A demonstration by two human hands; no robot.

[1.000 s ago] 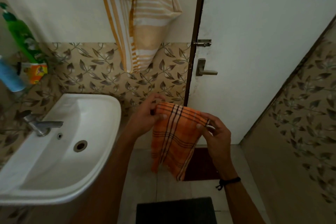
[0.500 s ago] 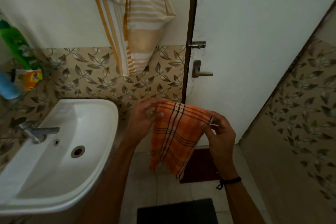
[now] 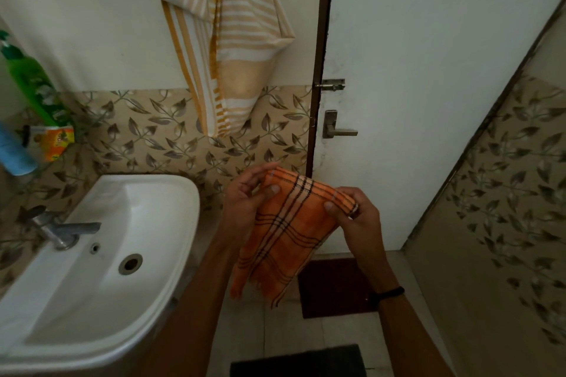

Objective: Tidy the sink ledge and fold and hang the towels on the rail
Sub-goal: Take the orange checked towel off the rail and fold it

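1. The white door [image 3: 428,101] is standing closed on the right, next to the wall with the leaf-patterned tiles.
2. The white sink [image 3: 92,300] is sitting at the lower left, and its tap [image 3: 64,228] is pointing over the basin.
3. A beige striped towel [image 3: 239,40] is hanging down the wall between the sink and the door. Its upper end is going out of the picture, so I cannot tell what is carrying it.
4. The orange checked towel [image 3: 284,239] is hanging in the air, just to the right of the sink and in front of the lower part of the door. It is folded, and its fringed end is pointing to the floor.
5. The left hand [image 3: 245,202] is grasping the upper left corner of this towel, with the thumb in front and the fingers curled behind.
6. The right hand [image 3: 358,220] is pinching the upper right corner between the thumb and the fingers.
7. At the far left, above the tap, a green bottle [image 3: 30,82] is leaning, and a blue bottle [image 3: 13,150] and an orange packet [image 3: 53,139] are lying just beside it.
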